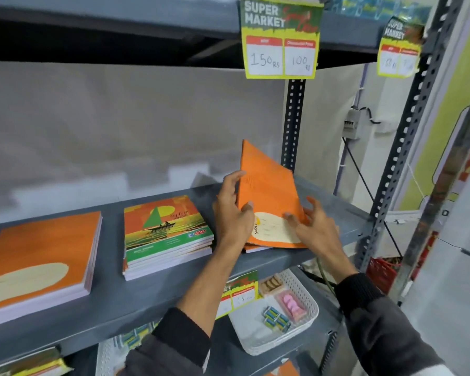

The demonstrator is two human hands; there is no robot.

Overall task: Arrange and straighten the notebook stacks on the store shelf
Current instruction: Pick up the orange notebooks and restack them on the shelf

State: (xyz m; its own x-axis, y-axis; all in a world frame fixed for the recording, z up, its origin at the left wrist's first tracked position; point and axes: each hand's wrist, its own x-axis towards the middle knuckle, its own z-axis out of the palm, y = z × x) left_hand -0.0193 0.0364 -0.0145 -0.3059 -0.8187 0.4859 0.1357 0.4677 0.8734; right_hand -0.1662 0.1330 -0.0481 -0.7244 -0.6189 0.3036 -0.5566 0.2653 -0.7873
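An orange notebook [267,191] is tilted up on its near edge at the right end of the grey shelf [152,291]. My left hand [232,213] grips its left edge, thumb on the cover. My right hand [314,226] rests on its lower right corner with fingers spread on the cover. More orange notebooks [251,248] lie under it, mostly hidden. A stack with a green sailboat cover [166,232] lies in the middle of the shelf. A thick orange stack [38,256] lies at the left.
A perforated upright [292,126] stands just behind the tilted notebook. Price tags [281,39] hang from the shelf above. Below, a white basket [307,302] holds small packets. A red crate [381,272] sits on the floor at right.
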